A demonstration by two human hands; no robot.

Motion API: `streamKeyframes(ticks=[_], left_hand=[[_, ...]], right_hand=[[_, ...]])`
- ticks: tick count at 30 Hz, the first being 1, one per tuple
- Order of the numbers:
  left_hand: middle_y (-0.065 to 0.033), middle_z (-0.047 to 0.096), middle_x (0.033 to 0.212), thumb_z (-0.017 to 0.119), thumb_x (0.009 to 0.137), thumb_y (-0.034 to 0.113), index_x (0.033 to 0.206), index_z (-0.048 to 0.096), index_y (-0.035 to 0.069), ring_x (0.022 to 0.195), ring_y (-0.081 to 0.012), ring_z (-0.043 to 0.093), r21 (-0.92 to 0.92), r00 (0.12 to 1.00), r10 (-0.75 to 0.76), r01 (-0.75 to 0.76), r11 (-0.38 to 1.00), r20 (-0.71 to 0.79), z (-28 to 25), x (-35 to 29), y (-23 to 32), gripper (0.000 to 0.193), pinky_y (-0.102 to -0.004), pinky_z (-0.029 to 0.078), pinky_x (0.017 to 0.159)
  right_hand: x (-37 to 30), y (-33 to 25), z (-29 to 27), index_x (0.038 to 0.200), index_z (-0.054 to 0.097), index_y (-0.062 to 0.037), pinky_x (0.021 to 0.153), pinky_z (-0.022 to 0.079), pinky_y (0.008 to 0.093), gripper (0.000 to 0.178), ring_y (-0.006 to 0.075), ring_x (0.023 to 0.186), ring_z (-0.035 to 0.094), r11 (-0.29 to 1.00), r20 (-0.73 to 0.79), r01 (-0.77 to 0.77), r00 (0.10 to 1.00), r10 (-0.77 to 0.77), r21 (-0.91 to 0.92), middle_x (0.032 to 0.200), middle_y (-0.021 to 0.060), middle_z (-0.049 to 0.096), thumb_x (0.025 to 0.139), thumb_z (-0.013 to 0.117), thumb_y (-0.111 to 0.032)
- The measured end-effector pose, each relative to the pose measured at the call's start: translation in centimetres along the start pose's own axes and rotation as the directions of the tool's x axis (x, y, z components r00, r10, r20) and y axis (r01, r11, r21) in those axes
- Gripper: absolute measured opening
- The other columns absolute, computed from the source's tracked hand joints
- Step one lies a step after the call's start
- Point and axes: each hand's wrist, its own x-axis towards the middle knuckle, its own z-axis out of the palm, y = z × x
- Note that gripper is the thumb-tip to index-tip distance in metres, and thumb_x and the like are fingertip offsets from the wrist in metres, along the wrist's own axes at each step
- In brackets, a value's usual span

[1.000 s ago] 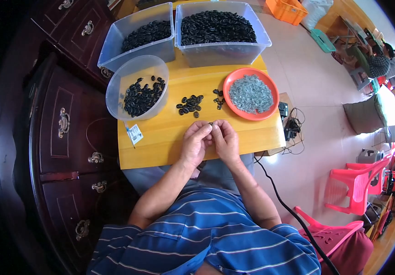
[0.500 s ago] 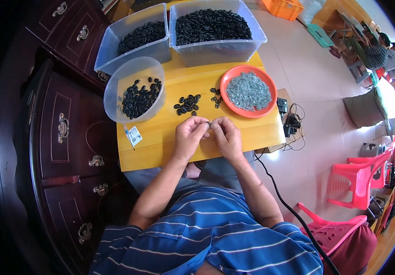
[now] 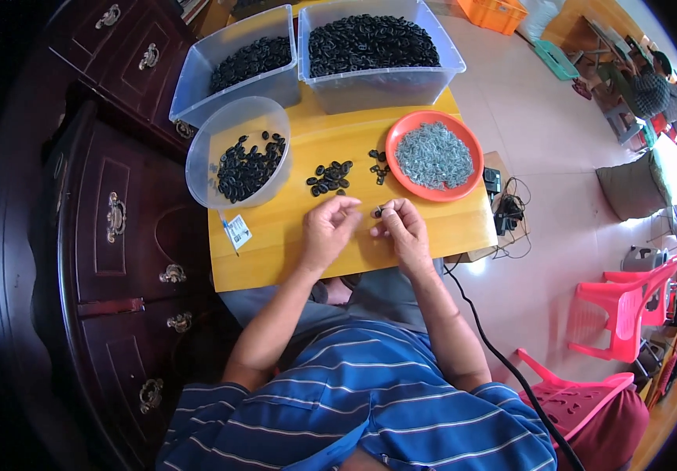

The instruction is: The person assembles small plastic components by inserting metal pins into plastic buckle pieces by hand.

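Between the thumb and fingertips of my right hand (image 3: pixel 407 235) is a small black oval piece (image 3: pixel 377 212), held just above the table. My left hand (image 3: pixel 326 234) is beside it, a little apart, with the thumb and forefinger slightly separated and nothing visible between them. Just beyond my hands lies a loose pile of black oval pieces (image 3: pixel 329 179). A smaller group of black pieces (image 3: pixel 378 167) rests against an orange-red plate (image 3: pixel 392 161), which is heaped with small silvery, clear-looking parts (image 3: pixel 434 155). To the left, a round translucent tub (image 3: pixel 195 169) holds more black ovals.
Two clear bins (image 3: pixel 381 85) full of black pieces stand along the far edge of the yellow table (image 3: pixel 275 251). A small white packet (image 3: pixel 238 230) with a pen-like stick lies at left. Dark drawers (image 3: pixel 111 235) flank the left; a black cable (image 3: pixel 479 326) runs at right.
My hands, which met fingertip to fingertip, have come apart. The right one has moved slightly right with the black oval piece. The whole view has shifted a little.
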Motion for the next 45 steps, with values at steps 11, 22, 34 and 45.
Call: streamKeyframes(ticks=[11,22,34,45], left_hand=[[-0.0096,0.067,0.098,0.069,0.085,0.011,0.110,0.069,0.010,0.088,-0.0322,0.068,0.675,0.926,0.332,-0.361,0.644,0.178,-3.0,3.5,-0.2,0.025,-0.0421,0.056,0.077],[-0.0101,0.066,0.088,0.071,0.083,0.012,0.092,0.063,0.007,0.081,-0.0331,0.067,0.698,0.953,0.222,-0.301,0.650,0.205,-3.0,3.8,0.4,0.013,-0.0444,0.054,0.070],[0.0040,0.065,0.081,0.064,0.090,-0.002,0.113,0.068,0.003,0.068,0.0000,0.058,0.000,0.999,0.016,-0.016,1.000,0.050,-1.7,0.8,-1.3,0.024,-0.0200,0.049,0.059],[0.0046,0.064,0.090,0.069,0.091,-0.001,0.118,0.067,0.002,0.072,-0.0001,0.057,-0.267,0.988,-0.054,0.092,0.959,0.145,-1.3,0.1,-0.4,0.028,-0.0177,0.051,0.066]], right_hand=[[0.6,0.0,-0.2,0.105,0.056,-0.0061,0.069,0.050,0.0222,0.010,0.0085,0.073,0.062,0.999,-0.030,0.017,0.999,-0.016,0.033,0.096,0.0036,0.067,0.103,0.059,-0.015],[0.9,0.6,-0.1,0.107,0.058,-0.0045,0.070,0.050,0.0222,0.008,0.0081,0.074,0.061,0.998,-0.058,0.041,0.998,-0.038,0.056,0.094,0.0029,0.066,0.103,0.059,-0.012],[0.8,0.8,-0.2,0.109,0.058,-0.0021,0.078,0.055,0.0251,0.009,0.0090,0.087,0.062,0.999,-0.008,0.027,1.000,-0.026,0.035,0.098,0.0024,0.064,0.100,0.060,-0.002],[0.9,0.9,-0.4,0.110,0.059,-0.0006,0.078,0.056,0.0259,0.012,0.0101,0.086,0.063,1.000,0.020,0.026,0.999,-0.026,-0.005,0.097,0.0039,0.066,0.099,0.062,-0.002]])
